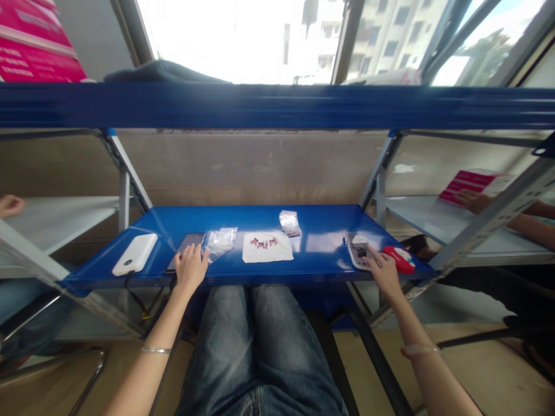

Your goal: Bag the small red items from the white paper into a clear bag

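My left hand [191, 267] lies with its fingers spread over a dark phone [196, 238] and holds nothing. Beside its fingertips is a pile of clear plastic bags [221, 241]. On the right, my right hand [385, 271] is open, with a finger stretched out onto the screen of a light-edged phone [359, 254], part of which is blurred out. Small dark red and silvery pieces [263, 243] lie on a white cloth [267, 255] between my hands. Behind the cloth sits a stack of small filled clear bags [289, 223].
A white power bank [135, 254] with a cable lies left on the blue table [251, 216]. A red pouch-like object [399, 259] is at the right. A blue shelf beam [277, 107] crosses above. At the right, another person's hand [472, 200] touches a pink box [462, 186].
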`<state>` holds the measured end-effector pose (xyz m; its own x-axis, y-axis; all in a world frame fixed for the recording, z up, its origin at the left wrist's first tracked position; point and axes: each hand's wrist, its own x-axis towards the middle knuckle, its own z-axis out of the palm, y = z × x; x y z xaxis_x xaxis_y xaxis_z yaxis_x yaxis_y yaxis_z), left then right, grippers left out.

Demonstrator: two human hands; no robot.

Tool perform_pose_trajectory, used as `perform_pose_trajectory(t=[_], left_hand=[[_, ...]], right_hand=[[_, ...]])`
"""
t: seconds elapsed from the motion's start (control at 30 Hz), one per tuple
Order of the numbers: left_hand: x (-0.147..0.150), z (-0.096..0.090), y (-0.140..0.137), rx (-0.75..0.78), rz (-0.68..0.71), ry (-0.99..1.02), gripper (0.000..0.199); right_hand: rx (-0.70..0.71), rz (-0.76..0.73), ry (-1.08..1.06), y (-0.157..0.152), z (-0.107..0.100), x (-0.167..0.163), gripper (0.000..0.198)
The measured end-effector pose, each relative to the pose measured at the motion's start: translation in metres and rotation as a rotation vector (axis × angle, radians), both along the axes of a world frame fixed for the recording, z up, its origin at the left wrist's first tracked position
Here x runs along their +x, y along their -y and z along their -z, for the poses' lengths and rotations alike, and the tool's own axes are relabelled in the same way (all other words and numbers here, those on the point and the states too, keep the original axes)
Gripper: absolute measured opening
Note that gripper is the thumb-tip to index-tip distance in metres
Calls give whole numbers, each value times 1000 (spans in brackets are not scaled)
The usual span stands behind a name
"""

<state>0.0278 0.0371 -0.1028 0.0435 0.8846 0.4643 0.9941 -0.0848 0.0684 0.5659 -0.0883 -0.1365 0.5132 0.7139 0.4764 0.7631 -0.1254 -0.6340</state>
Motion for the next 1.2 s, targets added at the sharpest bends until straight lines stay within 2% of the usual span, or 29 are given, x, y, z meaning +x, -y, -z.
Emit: perform_pose_trajectory(t=[0.17,0.27,0.43,0.5,0.57,0.63,0.67,0.73,0.83,0.93,1.03,1.2], left_hand=[[-1,3,-3,22,23,30,50],[-2,5,-3,49,41,41,46],[-2,6,-3,111,95,130,29],[-2,1,-2,138,111,242,22],[1,-10,1,168,105,460,17],[9,-26,8,213,91,771,19],[15,-35,14,240,90,930,24],[33,-55,29,286,153,1122,34],[68,-78,62,297,274,1251,28],[103,-88,96,207,394,1242,21],[125,-88,120,80,434,1276,19],[135,-90,136,-112,551,1346,30]], right_hand=[[-370,136,158,0,-26,-26,53],[-461,168,205,1,-37,-40,53],[-424,224,179,1,-41,-51,60],[-360,272,193,1,-43,-59,64],[-276,284,224,0,-51,-74,64],[-182,188,246,-1,-64,-97,60],[-129,73,247,-2,-73,-113,57],[-13,-243,181,-1,-93,-149,45],[68,-678,-49,5,-120,-210,30],[78,-911,-166,12,-133,-257,27],[81,-980,-236,18,-133,-277,25],[103,-841,-230,20,-129,-272,21]])
